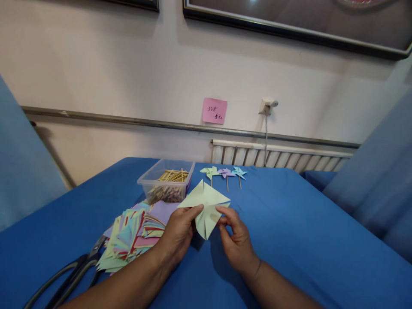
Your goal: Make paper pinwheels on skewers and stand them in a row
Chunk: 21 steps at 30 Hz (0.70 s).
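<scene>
Pale green paper [210, 196] held up at the centre of the frame

Through the head camera I see scissors [95, 249] nearest, lying at the lower left on a blue-covered table [289, 231]. Just right of bottom centre, the right hand [236, 238] has curled fingers, the index fingertip touching the paper's right edge; I cannot tell whether it grips. The left hand [180, 229] pinches the paper's left side, thumb on top. I can make out slits running in from its corners. Left of centre I have a pile of coloured paper [135, 236], then a clear box [161, 184] of sticks [174, 175]. Beyond the paper lie a green pinwheel [211, 172], a purple pinwheel [227, 173] and a blue pinwheel [239, 172]; above them, a pink note [214, 110] on the wall [128, 73]
</scene>
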Motion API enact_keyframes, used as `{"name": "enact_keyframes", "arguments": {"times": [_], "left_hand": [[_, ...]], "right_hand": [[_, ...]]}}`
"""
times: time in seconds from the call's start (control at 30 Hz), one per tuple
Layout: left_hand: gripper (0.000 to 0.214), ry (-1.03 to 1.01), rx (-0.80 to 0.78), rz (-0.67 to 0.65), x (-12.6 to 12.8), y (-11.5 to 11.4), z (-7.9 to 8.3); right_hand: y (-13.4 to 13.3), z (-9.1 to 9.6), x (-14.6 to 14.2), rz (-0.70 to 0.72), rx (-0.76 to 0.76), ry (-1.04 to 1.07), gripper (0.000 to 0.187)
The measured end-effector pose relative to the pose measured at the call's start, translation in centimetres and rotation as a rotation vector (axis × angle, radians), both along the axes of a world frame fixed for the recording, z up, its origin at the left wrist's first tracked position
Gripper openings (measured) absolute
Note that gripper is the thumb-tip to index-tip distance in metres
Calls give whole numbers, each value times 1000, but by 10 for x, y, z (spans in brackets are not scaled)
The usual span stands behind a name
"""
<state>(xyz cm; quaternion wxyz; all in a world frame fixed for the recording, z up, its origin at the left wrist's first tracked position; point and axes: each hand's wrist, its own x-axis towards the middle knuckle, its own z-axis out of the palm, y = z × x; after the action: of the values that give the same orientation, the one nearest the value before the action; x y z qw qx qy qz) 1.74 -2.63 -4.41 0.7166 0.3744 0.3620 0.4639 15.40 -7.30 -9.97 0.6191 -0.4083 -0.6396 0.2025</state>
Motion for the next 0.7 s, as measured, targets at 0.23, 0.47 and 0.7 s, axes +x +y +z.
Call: {"name": "enact_keyframes", "arguments": {"times": [0.23,0.47,0.7], "left_hand": [[26,1,8,-17,0,-1,2],[28,84,50,-11,4,-3,-11],[29,151,52,-15,6,-4,-20]], "right_hand": [[-4,7,-1,13,-46,-48,31],[2,4,2,-52,-172,89,10],[9,-2,1,-66,-285,353,20]]}}
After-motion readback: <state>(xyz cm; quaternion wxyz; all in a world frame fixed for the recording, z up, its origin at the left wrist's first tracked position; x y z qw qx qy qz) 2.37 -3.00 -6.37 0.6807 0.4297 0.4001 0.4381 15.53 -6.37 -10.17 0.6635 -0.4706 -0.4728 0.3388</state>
